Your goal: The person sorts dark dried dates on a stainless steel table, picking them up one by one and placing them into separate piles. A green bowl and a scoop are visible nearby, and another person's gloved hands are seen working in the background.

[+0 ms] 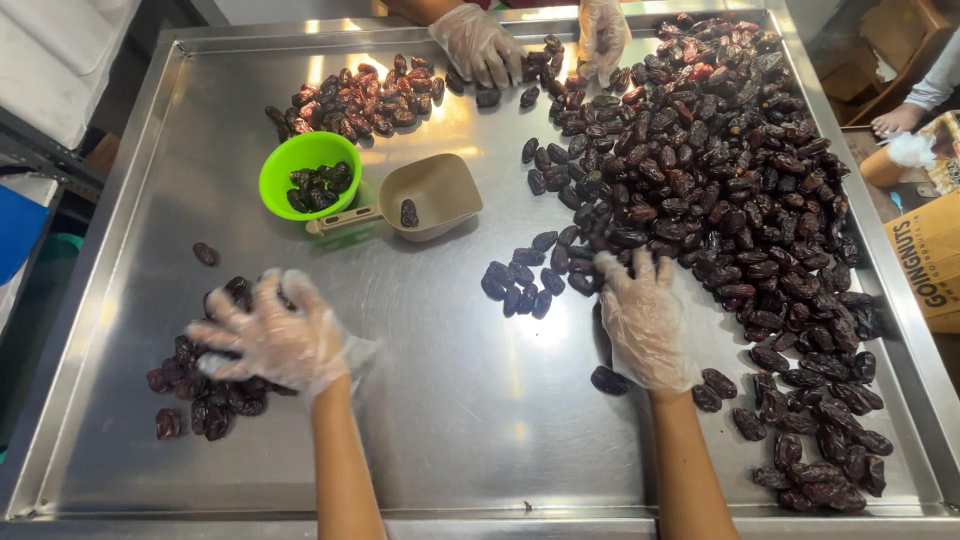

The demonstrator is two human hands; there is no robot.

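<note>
My left hand point(272, 337), in a thin clear plastic glove, hovers with fingers spread over a small pile of dark dates point(205, 395) at the near left of a steel tray table point(450, 400). Nothing is gripped in it that I can see. My right hand point(645, 315), gloved the same way, lies flat and open at the edge of a large heap of dates point(740, 190) on the right. A small group of dates point(520, 280) sits just left of its fingertips.
A green bowl point(285, 165) holds a few dates beside a beige scoop point(430, 190) with one date in it. Another person's gloved hands point(480, 45) work a third date pile point(355, 100) at the far edge. A cardboard box point(930, 250) stands right of the table.
</note>
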